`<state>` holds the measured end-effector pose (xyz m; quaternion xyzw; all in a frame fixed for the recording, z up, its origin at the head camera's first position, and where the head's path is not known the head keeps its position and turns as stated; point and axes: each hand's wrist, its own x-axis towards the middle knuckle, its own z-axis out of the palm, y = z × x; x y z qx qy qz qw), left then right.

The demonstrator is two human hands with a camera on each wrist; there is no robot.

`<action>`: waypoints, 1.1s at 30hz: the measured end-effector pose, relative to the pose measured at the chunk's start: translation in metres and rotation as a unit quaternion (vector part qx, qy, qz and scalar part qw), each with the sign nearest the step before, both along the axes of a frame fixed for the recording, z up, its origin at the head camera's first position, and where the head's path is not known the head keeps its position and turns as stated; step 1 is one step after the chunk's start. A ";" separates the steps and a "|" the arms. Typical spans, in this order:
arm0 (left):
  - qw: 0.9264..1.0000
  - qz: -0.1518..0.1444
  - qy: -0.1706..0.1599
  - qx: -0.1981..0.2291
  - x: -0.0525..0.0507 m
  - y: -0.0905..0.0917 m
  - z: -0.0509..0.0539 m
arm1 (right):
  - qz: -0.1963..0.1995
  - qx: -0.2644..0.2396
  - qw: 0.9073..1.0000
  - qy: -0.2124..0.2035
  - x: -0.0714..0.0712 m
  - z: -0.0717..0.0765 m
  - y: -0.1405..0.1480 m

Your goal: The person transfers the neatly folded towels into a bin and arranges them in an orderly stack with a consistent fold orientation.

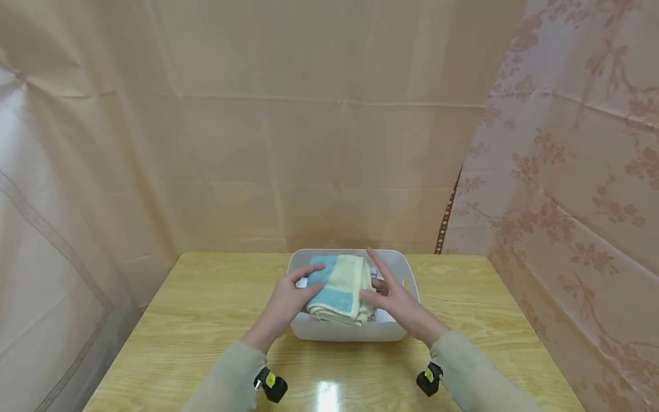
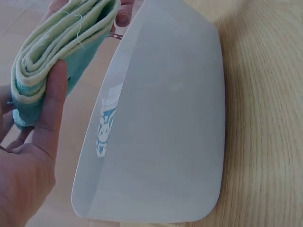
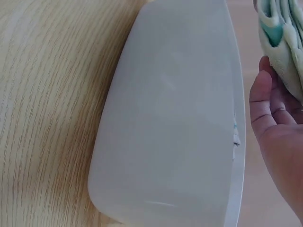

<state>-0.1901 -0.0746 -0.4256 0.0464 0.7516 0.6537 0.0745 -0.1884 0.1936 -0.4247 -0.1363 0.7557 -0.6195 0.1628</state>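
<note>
A folded blue and pale-yellow towel (image 1: pixel 342 280) is held above a white plastic bin (image 1: pixel 347 332). At its left side my left hand (image 1: pixel 291 292) grips it, thumb on the near face and fingers round the far side. The left wrist view shows the stacked folds of the towel (image 2: pixel 47 52) and a loose thread. My right hand (image 1: pixel 392 294) is at the right edge, thumb and lower fingertips by the cloth, index finger stretched out straight. In the right wrist view the towel (image 3: pixel 284 52) is partly cut off by the frame.
Inside the bin, a white item with a blue pattern (image 2: pixel 105 130) shows past the rim; most of it is hidden. The bin stands at the far edge of a wooden table (image 1: pixel 221 309). Beige curtains (image 1: pixel 319 143) hang behind, and a floral curtain (image 1: pixel 576 200) hangs on the right.
</note>
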 end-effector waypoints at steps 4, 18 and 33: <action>1.000 -0.003 -0.011 0.018 -0.005 0.003 0.001 | 0.014 0.020 0.999 0.023 0.001 0.000 0.000; 0.992 -0.075 -0.020 0.100 -0.019 0.007 0.005 | 0.004 0.057 0.997 0.053 -0.008 -0.004 0.004; 0.998 -0.050 -0.020 0.039 -0.030 0.018 -0.007 | -0.093 0.085 0.991 0.042 -0.018 -0.013 -0.003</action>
